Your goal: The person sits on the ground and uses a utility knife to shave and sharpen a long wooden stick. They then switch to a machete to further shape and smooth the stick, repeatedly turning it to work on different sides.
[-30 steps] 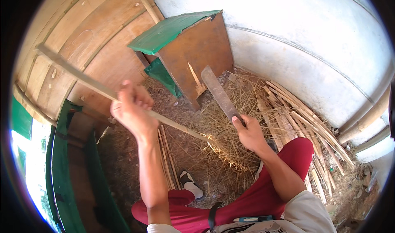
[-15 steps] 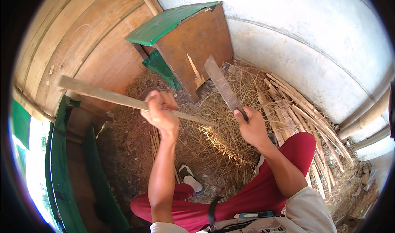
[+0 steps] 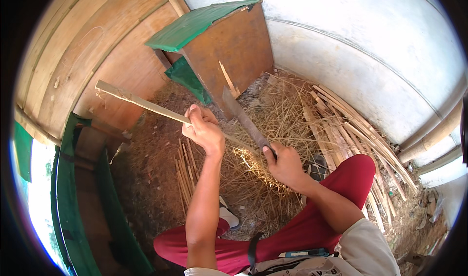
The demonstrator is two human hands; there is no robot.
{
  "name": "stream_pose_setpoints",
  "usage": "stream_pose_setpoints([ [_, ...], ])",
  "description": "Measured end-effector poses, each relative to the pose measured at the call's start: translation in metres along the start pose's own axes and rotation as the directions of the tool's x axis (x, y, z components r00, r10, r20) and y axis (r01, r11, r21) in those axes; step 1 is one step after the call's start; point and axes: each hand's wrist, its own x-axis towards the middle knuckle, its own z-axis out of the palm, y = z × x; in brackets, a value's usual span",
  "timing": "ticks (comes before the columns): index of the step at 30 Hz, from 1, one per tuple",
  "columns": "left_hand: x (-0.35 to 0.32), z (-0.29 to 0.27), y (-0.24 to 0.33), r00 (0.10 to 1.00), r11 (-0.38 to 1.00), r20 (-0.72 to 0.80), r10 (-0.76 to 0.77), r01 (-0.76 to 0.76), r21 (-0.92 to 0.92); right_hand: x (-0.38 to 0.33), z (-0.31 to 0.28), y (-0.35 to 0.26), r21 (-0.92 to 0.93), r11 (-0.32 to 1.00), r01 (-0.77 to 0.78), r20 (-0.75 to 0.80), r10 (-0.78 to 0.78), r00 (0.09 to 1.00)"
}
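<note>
A long, flat bamboo strip [image 3: 146,104] slants across in front of me, its far-left end raised. My left hand [image 3: 204,130] is closed round it near the middle. In my right hand [image 3: 286,165] is a machete [image 3: 246,120] with a broad, worn blade and a dark handle. The blade points up and to the left, and its lower part lies close to the strip's right-hand end; whether they touch I cannot tell. Beneath both hands lies a heap of thin shavings [image 3: 253,173], brightly sunlit in one patch.
Several split bamboo strips [image 3: 348,134] lie along the white wall at right. A smaller bundle of strips [image 3: 185,173] is by my left forearm. Behind the heap stands a brown wooden box [image 3: 234,47] with a green cover. Green-edged wooden shelving [image 3: 78,203] stands at left.
My left hand has moved right with the bamboo strip, uncovering more of the small bundle. The machete has come down and left, nearer the strip.
</note>
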Motion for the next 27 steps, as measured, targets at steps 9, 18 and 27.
stream_pose_setpoints([
  [9, -0.01, -0.004, 0.007, 0.996, 1.0, -0.086, -0.028, 0.027, -0.006, -0.017, 0.042, -0.029, -0.162, 0.949, 0.27, -0.053, -0.281, 0.958],
  [18, 0.0, -0.038, 0.011, 0.999, 0.996, -0.033, -0.028, 0.024, -0.089, -0.012, 0.06, -0.027, -0.133, 0.928, 0.348, -0.019, -0.353, 0.935],
  [27, 0.002, -0.049, 0.011, 0.991, 0.982, 0.131, -0.03, 0.053, -0.178, -0.01, 0.067, -0.01, -0.184, 0.932, 0.312, 0.042, -0.309, 0.95],
])
